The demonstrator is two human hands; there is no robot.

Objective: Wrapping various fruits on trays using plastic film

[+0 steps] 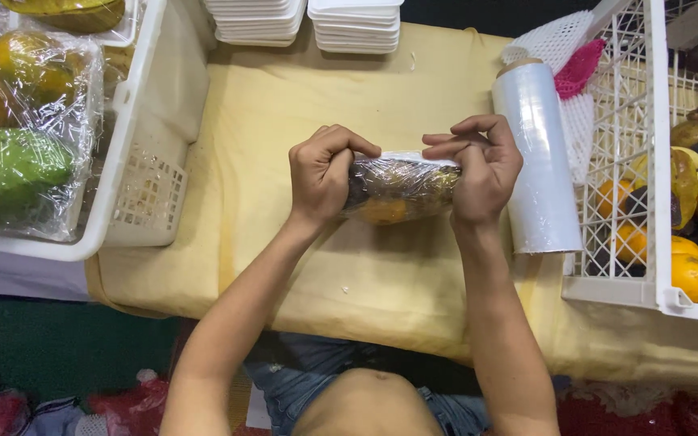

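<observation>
Both ends gripped: our left hand (321, 173) and right hand (482, 165) clamp the film-wrapped fruit tray (397, 191) just above the counter (349, 274); slippery, light, bruisable, so we hold the ends.

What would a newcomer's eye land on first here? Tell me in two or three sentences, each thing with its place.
At the centre, over the yellow cloth, the left hand and right hand grip the two ends of a film-wrapped tray of fruit. Just right of it lies a roll of clear film. White crates flank the table: wrapped fruit in the left crate, loose orange and dark fruit in the right crate.
</observation>
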